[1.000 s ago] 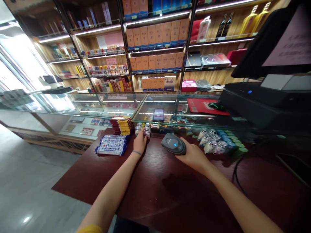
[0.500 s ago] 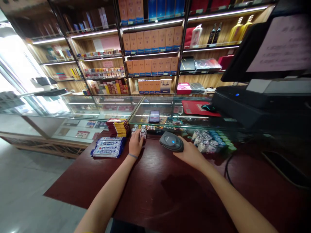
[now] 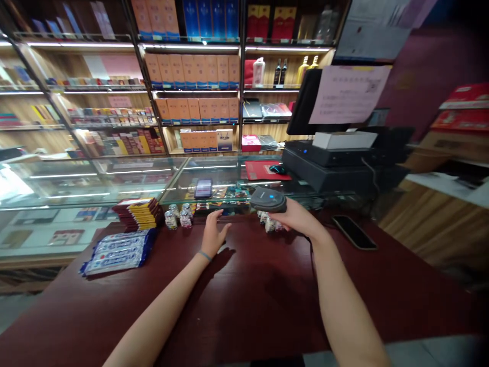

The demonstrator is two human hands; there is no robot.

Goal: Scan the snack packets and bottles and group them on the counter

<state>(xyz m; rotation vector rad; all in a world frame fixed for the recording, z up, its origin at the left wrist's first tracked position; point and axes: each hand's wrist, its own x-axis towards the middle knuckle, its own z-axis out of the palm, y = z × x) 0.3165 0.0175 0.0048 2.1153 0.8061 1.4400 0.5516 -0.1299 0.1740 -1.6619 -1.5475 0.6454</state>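
Note:
My left hand [image 3: 214, 233] hovers over the dark red counter with fingers spread and nothing in it. To its left stand several small bottles or jars with pale caps [image 3: 179, 216], apart from the hand. My right hand [image 3: 300, 216] is wrapped round a dark grey barcode scanner [image 3: 268, 199] with a lit blue light. Beneath the scanner stands another group of small bottles [image 3: 270, 223], mostly hidden by the scanner and my hand. Farther left lie blue-and-white wrapped packets [image 3: 118, 250] and a stack of yellow and dark red packs [image 3: 139, 214].
A glass display case [image 3: 225, 171] runs behind the counter [image 3: 244, 300]. On the right stand a monitor with a paper sheet [image 3: 346, 94] and a black cash-register unit [image 3: 328, 165]. A phone [image 3: 354, 232] lies near my right arm, and a cable hangs by my wrist.
My left hand has let go of the small bottles at left and moved right, its fingers now apart. The view has turned right. My right hand still holds the scanner.

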